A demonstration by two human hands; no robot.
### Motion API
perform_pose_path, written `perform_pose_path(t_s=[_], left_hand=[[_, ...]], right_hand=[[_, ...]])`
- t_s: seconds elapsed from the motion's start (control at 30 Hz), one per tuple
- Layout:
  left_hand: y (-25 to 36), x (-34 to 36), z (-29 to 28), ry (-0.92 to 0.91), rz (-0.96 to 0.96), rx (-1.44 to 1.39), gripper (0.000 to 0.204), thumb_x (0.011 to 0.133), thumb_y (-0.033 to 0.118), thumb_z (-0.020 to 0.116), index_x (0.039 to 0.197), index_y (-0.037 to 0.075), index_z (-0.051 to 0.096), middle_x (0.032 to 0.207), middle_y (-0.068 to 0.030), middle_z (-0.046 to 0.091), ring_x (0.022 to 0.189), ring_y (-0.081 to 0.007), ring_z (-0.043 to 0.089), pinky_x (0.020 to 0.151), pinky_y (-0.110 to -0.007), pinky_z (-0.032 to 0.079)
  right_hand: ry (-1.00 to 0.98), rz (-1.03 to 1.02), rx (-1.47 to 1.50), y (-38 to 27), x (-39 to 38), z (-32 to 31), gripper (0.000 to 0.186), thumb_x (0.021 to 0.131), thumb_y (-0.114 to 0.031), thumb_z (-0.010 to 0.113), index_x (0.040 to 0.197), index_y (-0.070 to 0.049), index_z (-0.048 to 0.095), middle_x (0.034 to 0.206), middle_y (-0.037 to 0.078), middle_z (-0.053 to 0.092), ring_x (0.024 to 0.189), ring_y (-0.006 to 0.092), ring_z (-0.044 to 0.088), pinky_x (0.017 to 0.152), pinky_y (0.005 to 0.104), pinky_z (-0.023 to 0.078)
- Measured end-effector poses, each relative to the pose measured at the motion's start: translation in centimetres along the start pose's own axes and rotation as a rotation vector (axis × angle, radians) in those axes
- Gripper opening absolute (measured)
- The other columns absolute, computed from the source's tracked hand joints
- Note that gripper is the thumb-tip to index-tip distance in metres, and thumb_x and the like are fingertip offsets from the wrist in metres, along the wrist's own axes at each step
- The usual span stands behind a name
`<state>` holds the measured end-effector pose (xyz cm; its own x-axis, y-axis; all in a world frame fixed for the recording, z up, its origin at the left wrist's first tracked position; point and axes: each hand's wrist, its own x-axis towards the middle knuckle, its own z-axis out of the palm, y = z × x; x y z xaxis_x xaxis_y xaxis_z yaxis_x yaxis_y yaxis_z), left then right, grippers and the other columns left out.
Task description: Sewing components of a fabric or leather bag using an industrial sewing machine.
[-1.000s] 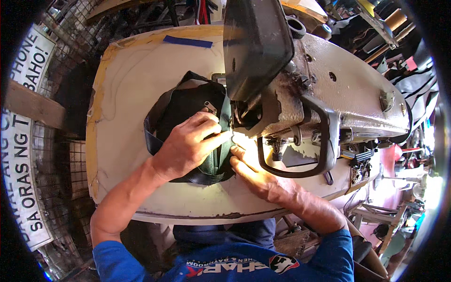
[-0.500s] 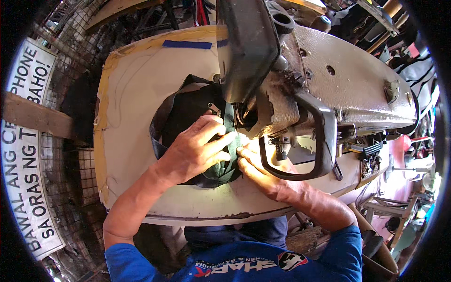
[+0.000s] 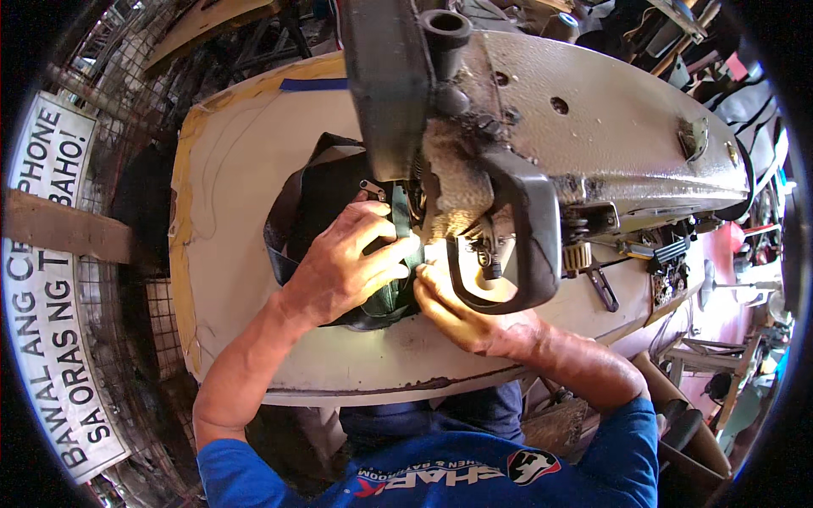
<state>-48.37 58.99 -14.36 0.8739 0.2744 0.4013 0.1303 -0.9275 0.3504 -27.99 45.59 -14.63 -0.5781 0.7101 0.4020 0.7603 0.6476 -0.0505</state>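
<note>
A dark green and black fabric piece [image 3: 326,195], perhaps a bag, lies under the head of a large sewing machine [image 3: 470,169]. A metal zipper pull [image 3: 373,190] shows on it, just above my left fingers. My left hand [image 3: 360,254] has its fingers bent and pressed together on the green strip [image 3: 388,300], left of the lit needle area. On the strip's right edge, my right hand [image 3: 470,317] pinches the cloth between thumb and fingers. The needle and the tips of some right fingers are hidden or lost in glare.
A black looped guard [image 3: 538,237] juts out above my right hand. The pale table [image 3: 229,279] has taped edges and a blue tape strip [image 3: 313,85]. A dark metal tool [image 3: 603,289] lies at right. Wire mesh and a sign [image 3: 63,339] stand at left.
The sewing machine appears further left in the view, which has shifted. Both hands stay on the cloth; the right hand sits slightly further left, close beside the left.
</note>
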Motion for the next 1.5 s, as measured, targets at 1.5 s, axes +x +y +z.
perform_pose_path(t_s=[1.5], left_hand=[[-1.5, 0.8, -1.0, -0.054, 0.031, -0.033, 0.034, 0.076, 0.022, 0.077, 0.106, 0.007, 0.071, 0.107, -0.0087, 0.053, 0.115, -0.0277, 0.052, 0.104, -0.041, 0.045]], right_hand=[[0.428, 0.951, -0.523, 0.5, -15.3, -6.6, 0.032, 0.093, 0.001, 0.059, 0.125, 0.002, 0.062, 0.134, 0.021, 0.058, 0.125, 0.038, 0.055, 0.107, 0.0456, 0.043]])
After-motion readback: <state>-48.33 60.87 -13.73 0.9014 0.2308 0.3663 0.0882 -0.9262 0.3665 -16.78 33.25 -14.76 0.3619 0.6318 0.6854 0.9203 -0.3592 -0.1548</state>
